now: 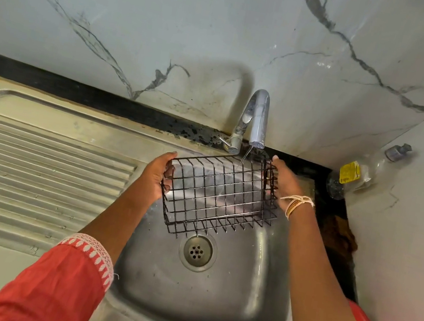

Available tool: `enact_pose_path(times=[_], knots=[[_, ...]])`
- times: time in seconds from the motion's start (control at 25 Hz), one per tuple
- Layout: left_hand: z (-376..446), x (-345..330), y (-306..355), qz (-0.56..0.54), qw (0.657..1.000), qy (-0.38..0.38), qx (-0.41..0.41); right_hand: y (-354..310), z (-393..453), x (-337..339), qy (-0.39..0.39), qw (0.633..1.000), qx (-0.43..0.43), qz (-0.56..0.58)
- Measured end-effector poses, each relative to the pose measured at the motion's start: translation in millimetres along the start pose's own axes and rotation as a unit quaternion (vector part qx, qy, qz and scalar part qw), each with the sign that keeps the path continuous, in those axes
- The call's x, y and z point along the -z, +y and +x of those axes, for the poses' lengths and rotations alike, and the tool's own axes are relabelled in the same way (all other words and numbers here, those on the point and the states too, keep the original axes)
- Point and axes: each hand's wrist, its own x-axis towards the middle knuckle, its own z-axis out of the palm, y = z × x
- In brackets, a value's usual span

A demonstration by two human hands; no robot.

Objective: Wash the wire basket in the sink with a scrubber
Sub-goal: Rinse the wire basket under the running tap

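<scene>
**Wire basket held under the tap**

I hold the black wire basket [218, 194] over the sink [209, 307], my left hand [154, 176] and right hand [284, 181] each curled around 1 end. It looks light, stiff and wet-slippery, so the end frames give the surest grip.

The palm of the left hand [153, 176] is turned away, and its fingertips go behind the wires of the wire basket [218, 194], so the grip cannot be seen fully. The right hand [283, 184] is partly behind the basket's end wall. The label on the clear bottle [361, 174] is too small to read. A brown thing [339, 237] lies in the dark corner right of the sink [209, 307]; what it is cannot be told. The bottom edge cuts both sleeves.
</scene>
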Motion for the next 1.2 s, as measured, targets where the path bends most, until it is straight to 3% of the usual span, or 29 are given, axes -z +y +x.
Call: enact_pose_path(times=[0.12,0.2,0.32,0.4,0.48,0.56,0.64,0.76,0.84,1.04,1.12,1.2], knots=[[-3,-1,1,-0.012,1.0,-0.004,0.001,8,-22,-22,0.098,0.97,0.17,-0.144],[-4,1,3,-0.008,1.0,-0.004,0.008,17,-32,-33,0.175,0.919,0.265,-0.233],[-5,2,2,-0.009,1.0,0.001,0.018,26,-36,-46,0.221,0.828,0.298,-0.421],[-6,0,-1,-0.009,1.0,0.004,0.015,29,-54,-64,0.196,0.778,0.32,-0.503],[-10,-4,-4,0.007,1.0,-0.001,0.021,37,-75,-88,0.114,0.742,0.375,-0.544],[-12,-5,-8,0.021,1.0,0.0,0.023,45,-89,-101,0.057,0.727,0.403,-0.554],[-12,-1,-10,0.022,0.999,0.002,0.023,44,-86,-90,0.038,0.708,0.428,-0.56],[-10,0,-9,0.013,0.999,-0.011,0.029,36,-65,-57,0.029,0.651,0.469,-0.596],[-10,-7,-6,0.016,0.999,-0.022,0.021,34,-58,-48,0.054,0.664,0.455,-0.591],[-8,-8,-5,0.014,0.999,-0.033,0.031,32,-44,-39,0.18,0.773,0.347,-0.499],[-6,-4,-6,0.013,0.999,-0.034,0.037,30,-45,-40,0.215,0.788,0.292,-0.498],[-4,-7,-8,0.031,0.998,-0.028,0.037,33,-62,-62,0.19,0.787,0.299,-0.505]])
